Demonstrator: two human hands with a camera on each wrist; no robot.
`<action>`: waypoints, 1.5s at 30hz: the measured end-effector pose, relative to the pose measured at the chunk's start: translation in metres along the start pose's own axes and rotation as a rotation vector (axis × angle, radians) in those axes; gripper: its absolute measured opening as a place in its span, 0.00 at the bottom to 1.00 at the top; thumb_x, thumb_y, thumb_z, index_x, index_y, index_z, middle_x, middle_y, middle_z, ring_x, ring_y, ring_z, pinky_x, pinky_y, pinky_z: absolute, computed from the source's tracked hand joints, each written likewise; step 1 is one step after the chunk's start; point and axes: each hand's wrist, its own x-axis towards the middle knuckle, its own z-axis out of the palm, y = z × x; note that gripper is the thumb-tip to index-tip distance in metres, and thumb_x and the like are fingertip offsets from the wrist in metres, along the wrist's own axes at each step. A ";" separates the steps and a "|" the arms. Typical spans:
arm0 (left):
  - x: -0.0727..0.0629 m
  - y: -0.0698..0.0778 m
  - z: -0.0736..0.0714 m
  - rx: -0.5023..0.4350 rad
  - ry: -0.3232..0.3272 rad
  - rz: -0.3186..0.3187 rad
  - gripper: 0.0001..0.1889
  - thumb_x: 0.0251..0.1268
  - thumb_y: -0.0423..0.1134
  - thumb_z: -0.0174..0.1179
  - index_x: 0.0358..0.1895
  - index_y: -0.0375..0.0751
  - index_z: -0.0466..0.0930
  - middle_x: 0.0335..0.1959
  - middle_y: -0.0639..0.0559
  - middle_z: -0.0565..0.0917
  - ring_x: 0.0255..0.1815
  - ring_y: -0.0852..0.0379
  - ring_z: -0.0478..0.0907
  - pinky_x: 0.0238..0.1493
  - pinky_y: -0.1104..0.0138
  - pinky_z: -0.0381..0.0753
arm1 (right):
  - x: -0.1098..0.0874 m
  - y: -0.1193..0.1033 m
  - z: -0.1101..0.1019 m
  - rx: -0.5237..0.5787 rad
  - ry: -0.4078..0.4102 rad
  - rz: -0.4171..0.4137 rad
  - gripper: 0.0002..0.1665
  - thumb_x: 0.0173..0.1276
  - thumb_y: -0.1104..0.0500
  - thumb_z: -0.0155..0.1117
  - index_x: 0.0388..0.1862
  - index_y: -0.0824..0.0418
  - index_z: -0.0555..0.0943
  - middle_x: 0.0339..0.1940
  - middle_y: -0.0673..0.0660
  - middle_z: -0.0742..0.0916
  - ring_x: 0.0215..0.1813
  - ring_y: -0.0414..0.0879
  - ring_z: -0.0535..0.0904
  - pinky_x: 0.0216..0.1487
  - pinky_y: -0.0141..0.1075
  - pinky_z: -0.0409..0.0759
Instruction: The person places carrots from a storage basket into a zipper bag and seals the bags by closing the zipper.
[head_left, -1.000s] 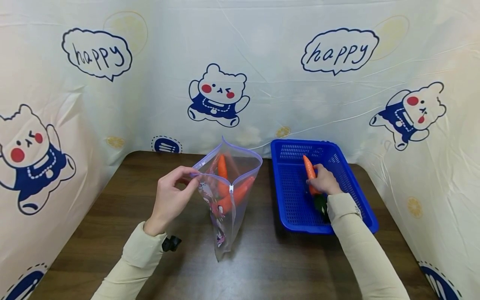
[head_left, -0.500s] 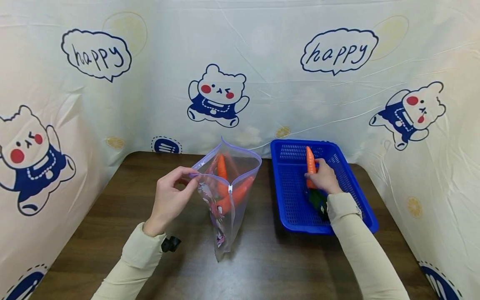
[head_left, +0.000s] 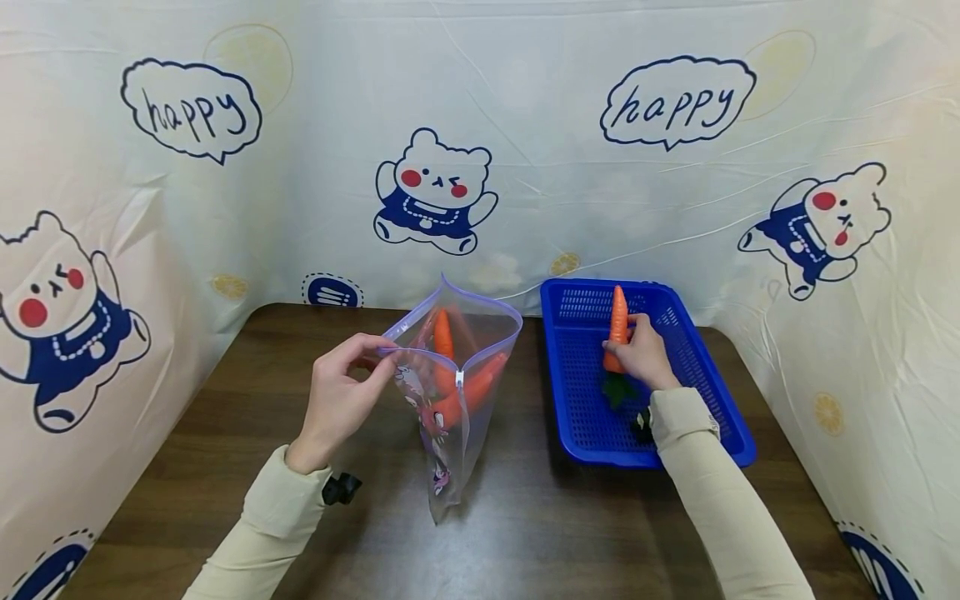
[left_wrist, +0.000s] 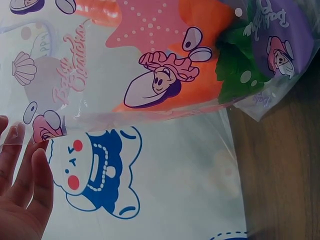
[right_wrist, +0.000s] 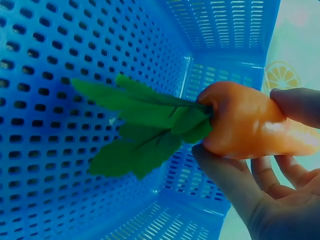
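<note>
My left hand [head_left: 341,396] pinches the purple-edged rim of a clear zip bag [head_left: 480,417], whose mouth gapes wide. Inside the bag lie orange carrots [head_left: 444,333]; the left wrist view shows green leaves [left_wrist: 240,65] among them through the printed plastic. Over on the right, my right hand [head_left: 647,357] holds another carrot [head_left: 617,329] between thumb and fingers, tip upward and leafy top down, above the blue basket [head_left: 551,375]. The right wrist view shows its green leaves [right_wrist: 150,122] hanging over the perforated basket floor.
A small dark object [head_left: 642,425] shows in the basket beside the right sleeve. Brown wooden table [head_left: 525,533] lies under bag and basket. A printed curtain [head_left: 525,150] hangs behind the table and along both sides.
My right hand has lifted the carrot and swung it more upright, shifting slightly left, so its leaves now show beneath it. The left hand and bag have barely moved.
</note>
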 end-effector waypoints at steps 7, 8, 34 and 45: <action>0.000 0.000 0.000 0.003 -0.004 -0.004 0.07 0.58 0.28 0.65 0.39 0.39 0.83 0.33 0.49 0.85 0.31 0.67 0.77 0.33 0.76 0.78 | -0.002 -0.004 0.002 0.055 0.037 -0.005 0.40 0.68 0.54 0.61 0.70 0.68 0.53 0.54 0.70 0.76 0.48 0.60 0.79 0.44 0.45 0.81; 0.000 0.000 0.000 0.003 -0.005 -0.004 0.07 0.58 0.28 0.65 0.39 0.39 0.83 0.33 0.49 0.85 0.31 0.67 0.77 0.33 0.76 0.78 | -0.001 -0.004 0.001 0.065 0.046 -0.007 0.40 0.68 0.54 0.60 0.70 0.68 0.53 0.54 0.69 0.76 0.48 0.60 0.79 0.44 0.45 0.81; 0.001 0.000 0.000 -0.007 -0.014 -0.002 0.07 0.58 0.28 0.65 0.39 0.40 0.83 0.34 0.49 0.86 0.32 0.67 0.77 0.34 0.75 0.79 | -0.006 -0.022 0.005 0.163 0.228 -0.125 0.38 0.70 0.52 0.59 0.70 0.64 0.53 0.55 0.66 0.76 0.41 0.53 0.77 0.34 0.36 0.77; 0.001 0.000 0.000 -0.007 -0.016 -0.003 0.06 0.59 0.28 0.65 0.39 0.40 0.83 0.34 0.49 0.86 0.31 0.67 0.77 0.33 0.75 0.79 | -0.011 -0.034 -0.001 0.222 0.329 -0.174 0.37 0.68 0.53 0.62 0.69 0.62 0.57 0.58 0.65 0.76 0.50 0.55 0.78 0.41 0.38 0.78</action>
